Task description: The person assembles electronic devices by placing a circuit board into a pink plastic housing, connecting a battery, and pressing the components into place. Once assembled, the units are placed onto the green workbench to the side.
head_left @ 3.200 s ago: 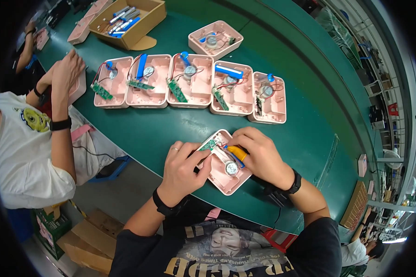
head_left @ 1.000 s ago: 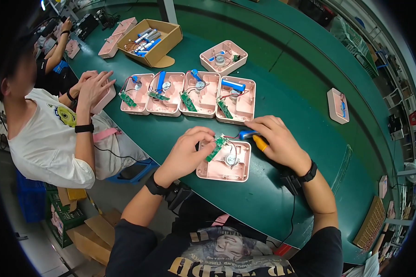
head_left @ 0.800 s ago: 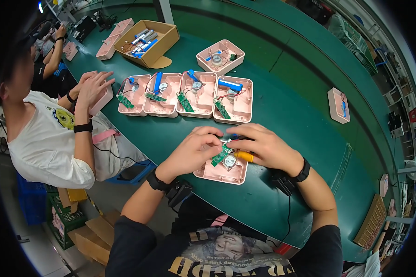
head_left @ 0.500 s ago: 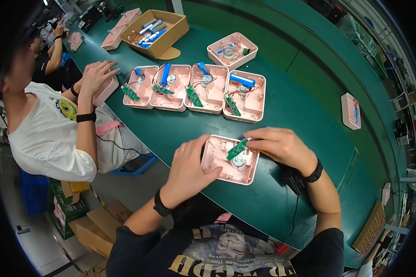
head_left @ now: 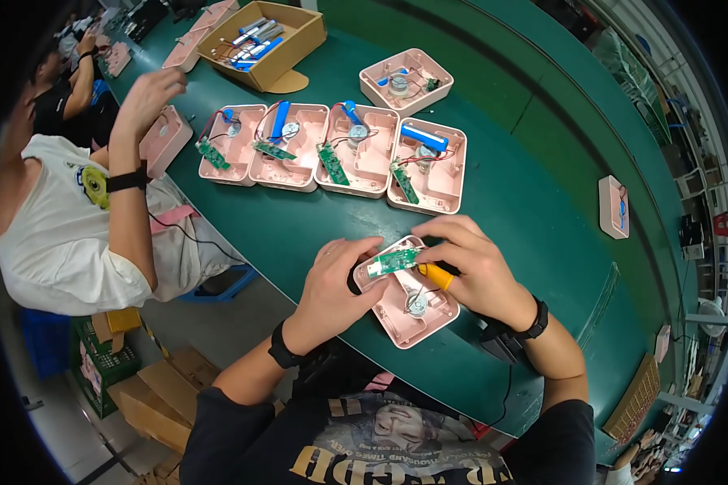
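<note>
Before me a pink plastic housing is turned at an angle on the bench, with a round silver part and thin wires inside. A green circuit board lies across its far end. My left hand grips the housing's left side, fingers at the far rim and thumb on the near side. My right hand is curled around a yellow-handled tool, whose working end is hidden. Its fingertips reach the right end of the board; whether they pinch it is unclear.
Farther back, a row of pink housings holds boards, wires and blue cylindrical cells. Another housing and a cardboard box of cells stand behind. At left a person in a white shirt has a pink housing. A black device lies near my right wrist.
The housing has turned and shifted slightly nearer. The board now lies nearly level across its far end. The yellow handle shows more clearly in my right hand. The neighbour's hand has risen off their housing.
</note>
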Demonstrator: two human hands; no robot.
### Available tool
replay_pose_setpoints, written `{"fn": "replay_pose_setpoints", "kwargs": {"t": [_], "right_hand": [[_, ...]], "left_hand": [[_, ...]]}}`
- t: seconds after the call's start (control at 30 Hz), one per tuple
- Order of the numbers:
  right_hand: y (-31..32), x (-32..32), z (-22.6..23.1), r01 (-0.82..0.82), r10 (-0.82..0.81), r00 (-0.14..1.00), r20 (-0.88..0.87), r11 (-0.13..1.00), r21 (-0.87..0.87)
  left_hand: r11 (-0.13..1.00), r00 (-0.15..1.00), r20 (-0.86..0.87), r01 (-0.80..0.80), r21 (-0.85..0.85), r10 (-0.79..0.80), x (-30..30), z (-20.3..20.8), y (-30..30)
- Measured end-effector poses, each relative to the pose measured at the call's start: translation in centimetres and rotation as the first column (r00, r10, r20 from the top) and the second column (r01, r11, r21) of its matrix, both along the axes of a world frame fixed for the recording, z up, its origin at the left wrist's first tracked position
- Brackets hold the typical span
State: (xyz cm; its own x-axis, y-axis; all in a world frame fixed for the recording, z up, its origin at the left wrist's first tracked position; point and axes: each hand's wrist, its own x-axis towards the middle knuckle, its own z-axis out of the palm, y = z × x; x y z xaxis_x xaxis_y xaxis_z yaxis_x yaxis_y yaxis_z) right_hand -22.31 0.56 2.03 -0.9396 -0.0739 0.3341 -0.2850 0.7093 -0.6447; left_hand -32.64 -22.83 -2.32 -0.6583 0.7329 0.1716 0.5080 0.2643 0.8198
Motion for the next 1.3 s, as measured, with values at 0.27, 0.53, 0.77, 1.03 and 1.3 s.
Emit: {"fn": "replay_pose_setpoints", "kwargs": {"t": [0.27,0.53,0.77,1.03,1.3], "right_hand": [[0.3,0.3,0.4,-0.032,0.013,0.995,0.097,0.980,0.198],[-0.2,1.0,0.4,0.015,-0.067,0.975,0.212,0.971,0.240],[0.0,1.2,0.0,0.029,-0.072,0.973,0.220,0.981,0.193],[2.9,0.8,2.1,-0.015,-0.018,0.976,0.215,0.989,0.148],[3.0,1.6,3.6,-0.081,0.032,0.964,0.264,0.981,0.176]], "left_hand": [[0.987,0.994,0.006,0.109,0.117,-0.111,-1.1,-0.6,1.0],[0.969,0.969,-0.130,0.225,0.103,-0.211,-1.3,-0.6,1.2],[0.972,0.886,-0.402,0.225,-0.061,-0.230,-0.5,0.5,1.5],[0.978,0.916,-0.345,0.203,-0.043,-0.206,-0.6,0.6,1.4],[0.995,0.949,-0.301,0.097,-0.011,-0.096,-0.5,0.6,0.7]]}}
